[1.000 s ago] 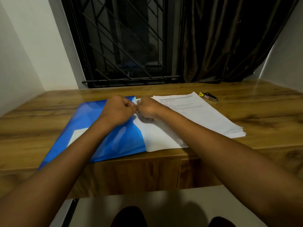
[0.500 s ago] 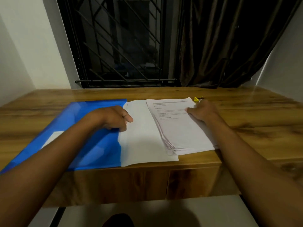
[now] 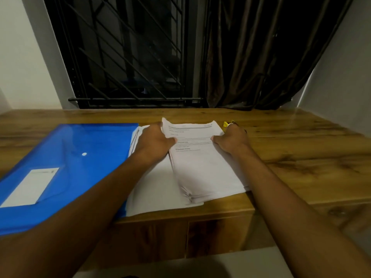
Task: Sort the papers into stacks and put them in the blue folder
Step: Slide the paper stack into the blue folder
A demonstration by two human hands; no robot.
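Fig.: stacking step. Our left hand & right hand held the paper stack by its side edges, fingers closed on it, thumbs on top. The stack lay on the tabletop over a second pile, beside the blue folder. Next, prob.: square the edges, then open the folder.

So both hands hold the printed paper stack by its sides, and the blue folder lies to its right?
Not quite: the head view shows the blue folder lying to the left of the printed paper stack. The left hand and right hand do hold its sides.
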